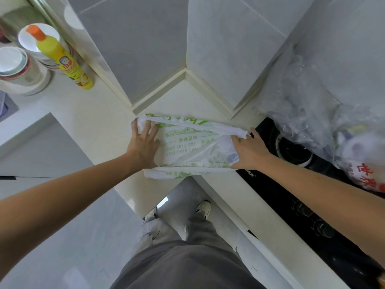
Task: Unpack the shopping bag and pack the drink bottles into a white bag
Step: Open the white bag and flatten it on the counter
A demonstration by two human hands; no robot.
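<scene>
1. Much of the shopping bag [358, 142] runs off the right edge: a crumpled, clear-and-white plastic heap with red characters low down. What it holds is blurred, and I can't make out any bottles in it.
2. Little of the black hob [291, 151] shows plainly; one burner ring peeks out between the right arm and the bag, and knobs sit dim in the dark glass nearer me.
3. Printed green text on the white bag [191, 144] reads reversed, so I can only catch some digits.
4. Spread flat, that white bag lies on the cream counter [100, 122] in the inner corner, between both hands, its near edge hanging just over the counter's lip.
5. Fingers of the left hand [143, 142] curl round the bag's left end, bunching the plastic.
6. Over on the other side the right hand [250, 151] pinches the bag's right corner, thumb down on the counter edge beside the hob.
7. Grey tiled walls [145, 49] meet behind the bag.
8. Far left on the counter stand a yellow bottle [62, 59] with an orange cap and stacked bowls [18, 67], partly cut off.
9. Below, grey trousers and pale shoes stand on a glossy grey floor [83, 247].
</scene>
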